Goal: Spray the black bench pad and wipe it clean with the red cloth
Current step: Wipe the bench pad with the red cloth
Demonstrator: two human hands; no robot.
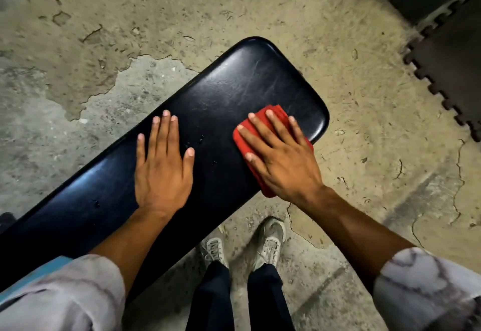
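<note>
The black bench pad (234,83) runs diagonally from lower left to upper right, glossy, with a few small droplets near its middle. My left hand (162,171) lies flat on the pad with straight fingers, holding nothing. A folded red cloth (276,113) lies near the pad's right end. My right hand (282,156) presses flat on top of the cloth, fingers spread and straight. No spray bottle is in view.
Cracked, worn concrete floor (182,5) surrounds the bench. Dark interlocking floor mats (453,52) lie at the upper right. My two feet in pale sneakers (268,242) stand just in front of the pad's near edge. A light blue object (33,276) peeks out at lower left.
</note>
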